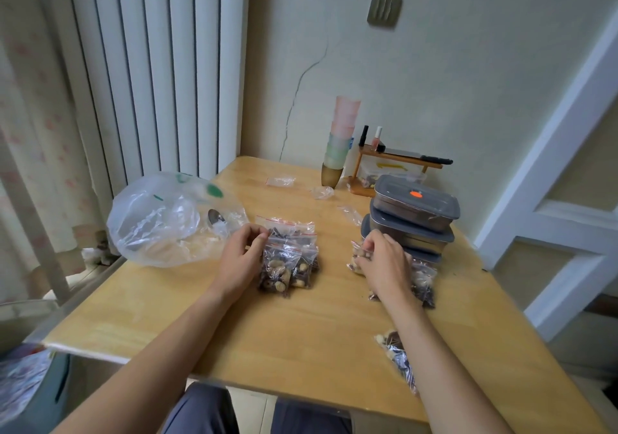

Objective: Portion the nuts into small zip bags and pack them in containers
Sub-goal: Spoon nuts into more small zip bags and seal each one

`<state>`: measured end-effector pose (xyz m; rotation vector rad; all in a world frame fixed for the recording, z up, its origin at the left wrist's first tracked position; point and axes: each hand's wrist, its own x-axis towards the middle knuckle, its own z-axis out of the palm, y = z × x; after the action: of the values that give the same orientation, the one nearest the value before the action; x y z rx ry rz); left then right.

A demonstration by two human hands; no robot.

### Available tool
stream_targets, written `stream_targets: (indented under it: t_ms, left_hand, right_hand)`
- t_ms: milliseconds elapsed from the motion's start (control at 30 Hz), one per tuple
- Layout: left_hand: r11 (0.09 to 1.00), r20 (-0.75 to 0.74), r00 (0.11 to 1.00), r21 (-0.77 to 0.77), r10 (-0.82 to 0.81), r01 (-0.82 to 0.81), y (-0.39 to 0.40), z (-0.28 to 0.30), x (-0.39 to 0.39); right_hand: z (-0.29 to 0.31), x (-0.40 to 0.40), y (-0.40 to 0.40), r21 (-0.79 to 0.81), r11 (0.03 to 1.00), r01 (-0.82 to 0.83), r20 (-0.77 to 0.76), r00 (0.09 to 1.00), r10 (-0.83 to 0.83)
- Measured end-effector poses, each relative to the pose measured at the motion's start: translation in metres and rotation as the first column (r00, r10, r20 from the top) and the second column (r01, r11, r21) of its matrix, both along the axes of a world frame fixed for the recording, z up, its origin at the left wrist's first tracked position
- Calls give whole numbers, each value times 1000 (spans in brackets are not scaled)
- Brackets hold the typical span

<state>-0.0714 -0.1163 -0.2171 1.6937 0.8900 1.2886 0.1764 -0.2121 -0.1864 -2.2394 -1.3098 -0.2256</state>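
On the wooden table (301, 330), centre, sits a pile of filled zip bags (289, 259), nuts inside, red seal strips facing far. Left hand (242, 256) rests at the pile's left edge, fingers curled, fingertips pinching the top of the near bag, likely squaring up or lifting it. Right hand (384, 263) is over a second bag group (423, 279) to the right, fingers curled down on a bag of pale nuts; exact grip partly hidden by the hand's back. That group lies touching the near side of the stacked containers (413, 219), grey lids on, so bags seem staged there for packing. One more filled bag (398, 356) lies near, partly under the right forearm. Far left, a big clear plastic bag (167, 223) lies slumped with a spoon (215, 216) in it, probably the bulk supply and scoop. Empty small bags (281, 181) lie far centre, spares kept within reach. Stacked pastel cups (341, 139) and a small wooden rack (394, 162) stand against the wall.

Labels: an orange sticker on the top lid, no text legible. Green print on the big bag, unreadable. No brands visible.
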Motion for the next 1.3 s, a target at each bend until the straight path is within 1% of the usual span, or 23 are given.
stream_targets:
  t_ms: [67,167,233,300,400,467,533,633,700,767,867,967,1033,1133,1200,1300]
  left_hand:
    - [1000,18,1000,16,-14,13,-1,0,-1]
    - [999,39,999,42,-30,29,2,-4,-1]
    - [996,19,999,84,-35,33,4,-5,-2]
    - [988,-38,998,150,-41,46,4,-4,-4]
    - [972,-65,995,219,-77,89,3,-2,-5]
    - [975,9,995,202,-95,91,1,2,-3]
    - [984,126,983,132,-135,118,-1,7,-1]
    - [991,221,966,41,-131,125,1,10,-1]
    - [995,248,964,16,-99,98,4,8,-1]
    - [998,255,965,12,-63,62,6,7,-1]
    - [1000,255,967,20,6,-12,7,6,0]
    - [998,232,971,2,63,-65,10,4,-1]
    - [997,187,979,11,78,-82,10,5,-2]
    - [995,152,985,55,78,-87,9,7,-2]
    - [997,183,981,29,60,-66,9,8,-1]
    - [997,261,964,-72,58,-41,9,10,0]
  right_hand:
    - [2,-7,1,86,994,-75,-2,997,75]
    - [12,-23,6,187,948,-259,-45,961,271]
    - [20,-39,10,196,909,-368,-65,920,386]
    - [25,-54,15,206,870,-447,-62,882,468]
    - [31,-72,25,270,790,-550,-58,810,584]
    - [33,-82,34,307,736,-603,-78,755,651]
    - [33,-92,42,333,698,-634,-108,710,696]
    - [27,-100,55,369,690,-623,-182,679,711]
    - [21,-101,62,403,699,-590,-281,647,709]
    - [15,-102,69,443,704,-555,-384,592,708]
    - [8,-105,76,489,705,-514,-474,521,710]
    - [7,-109,81,542,708,-453,-564,429,706]
    - [7,-108,84,562,698,-443,-566,410,715]
    - [4,-109,86,566,663,-490,-516,417,748]
    - [-1,-111,87,574,647,-502,-487,425,763]
    - [-10,-109,89,582,646,-494,-484,428,764]
